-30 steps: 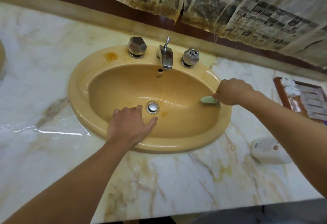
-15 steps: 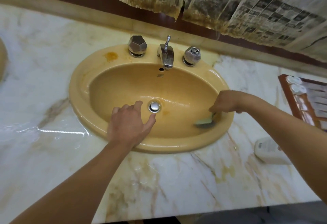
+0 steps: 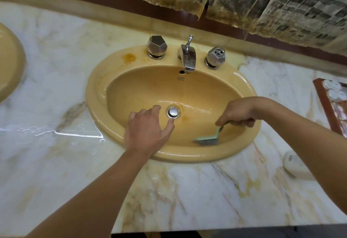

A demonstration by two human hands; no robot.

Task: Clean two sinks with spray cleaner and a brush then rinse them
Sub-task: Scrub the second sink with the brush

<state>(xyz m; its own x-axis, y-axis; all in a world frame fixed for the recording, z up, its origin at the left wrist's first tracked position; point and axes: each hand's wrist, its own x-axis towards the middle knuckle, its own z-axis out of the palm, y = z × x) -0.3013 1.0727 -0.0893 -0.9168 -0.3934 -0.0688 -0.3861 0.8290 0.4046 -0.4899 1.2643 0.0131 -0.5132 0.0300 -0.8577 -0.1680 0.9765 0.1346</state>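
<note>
The marble countertop (image 3: pixel 56 162) runs under both your forearms, wet and glossy to the outside of your left arm. Stained newspaper (image 3: pixel 281 2) hangs on the wall beyond your hands. You have two yellow sinks in view: the oval sink (image 3: pixel 97 80) that both hands reach into, and the second sink (image 3: pixel 9 63), only its edge showing, well off to the far side of your left hand. A wooden tray (image 3: pixel 323 102) of small white-capped bottles sits outside your right forearm, with one white container (image 3: pixel 294 164) lying nearer you, partly behind that arm. Your left hand (image 3: pixel 146 128) is palm down with fingers loosely spread over the near wall of the basin, holding nothing; whether it touches the surface cannot be told. Your right hand (image 3: pixel 238 111) is curled round the handle of the one green brush (image 3: pixel 208 139). Its head lies low on the near right wall, bristles down, long axis running across, tip pointing towards your left hand, while the handle slants up to your right fist. Beyond your hands stand one faucet spout (image 3: pixel 187 57) and two faceted knobs (image 3: pixel 156 47), one to each side. The single drain stopper (image 3: pixel 173 112) sits just beside your left thumb.
</note>
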